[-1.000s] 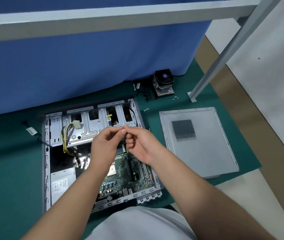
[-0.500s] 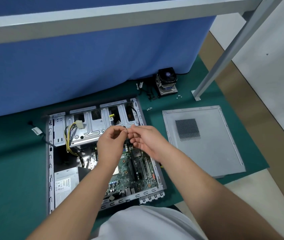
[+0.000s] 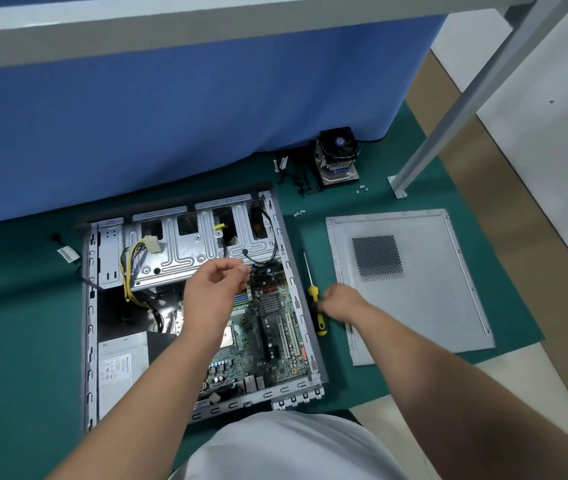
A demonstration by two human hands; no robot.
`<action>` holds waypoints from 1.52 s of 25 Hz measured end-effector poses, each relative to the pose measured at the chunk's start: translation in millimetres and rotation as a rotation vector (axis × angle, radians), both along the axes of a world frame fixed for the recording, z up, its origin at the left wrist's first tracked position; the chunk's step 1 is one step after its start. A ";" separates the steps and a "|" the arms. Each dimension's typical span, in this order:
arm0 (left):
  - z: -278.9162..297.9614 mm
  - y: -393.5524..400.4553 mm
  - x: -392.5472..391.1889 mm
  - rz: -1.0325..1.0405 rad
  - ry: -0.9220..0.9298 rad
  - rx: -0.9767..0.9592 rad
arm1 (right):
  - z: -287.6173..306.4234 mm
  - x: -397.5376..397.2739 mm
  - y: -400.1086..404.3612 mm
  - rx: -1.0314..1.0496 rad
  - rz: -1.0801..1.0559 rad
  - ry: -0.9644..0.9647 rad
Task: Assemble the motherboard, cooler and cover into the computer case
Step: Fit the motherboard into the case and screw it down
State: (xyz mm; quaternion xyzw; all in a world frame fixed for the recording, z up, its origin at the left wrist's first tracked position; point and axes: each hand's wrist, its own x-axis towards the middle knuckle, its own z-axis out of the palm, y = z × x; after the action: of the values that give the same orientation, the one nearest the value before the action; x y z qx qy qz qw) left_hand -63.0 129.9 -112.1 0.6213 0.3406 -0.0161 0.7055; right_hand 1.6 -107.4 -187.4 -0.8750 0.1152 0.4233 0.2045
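The open grey computer case [image 3: 90, 306] lies flat on the green mat, with the green motherboard [image 3: 275, 341] inside its right half. My left hand [image 3: 211, 292] hovers over the board's far end, thumb and forefinger pinched together; whatever is between them is too small to make out. My right hand [image 3: 339, 301] is just right of the case, fingers curled on the handle of a yellow and black screwdriver [image 3: 320, 323] lying on the mat. The grey cover [image 3: 424, 306] lies flat further right. The cooler [image 3: 336, 157] with its black fan stands at the back.
Tiny loose screws [image 3: 299, 213] lie between case and cover, more screws [image 3: 362, 188] beside the cooler. A slanted metal post [image 3: 448, 126] meets the mat at the back right. A blue curtain [image 3: 171, 116] closes off the far side. The power supply [image 3: 119, 368] fills the case's near left corner.
My hands, which met fingertip to fingertip over the case, have parted. The right hand has dropped right onto the screwdriver; the left stays pinched over the board.
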 end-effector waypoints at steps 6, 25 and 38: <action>-1.3 3.5 -5.4 0.009 0.008 -0.050 | -16.6 -23.3 21.9 -0.184 0.075 -0.068; 13.6 42.6 -21.9 0.358 -0.174 -0.849 | 107.2 -26.1 23.1 0.483 0.311 -0.419; 11.3 81.2 -59.6 0.474 -0.208 -0.991 | 105.5 -68.2 90.5 1.092 -0.742 -0.333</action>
State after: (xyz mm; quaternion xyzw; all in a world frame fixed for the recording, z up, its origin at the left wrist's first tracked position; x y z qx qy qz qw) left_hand -122.5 211.0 -100.8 0.1200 0.3512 0.0458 0.9275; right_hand -66.6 -17.0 -81.9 -0.6024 0.1443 0.1822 0.7636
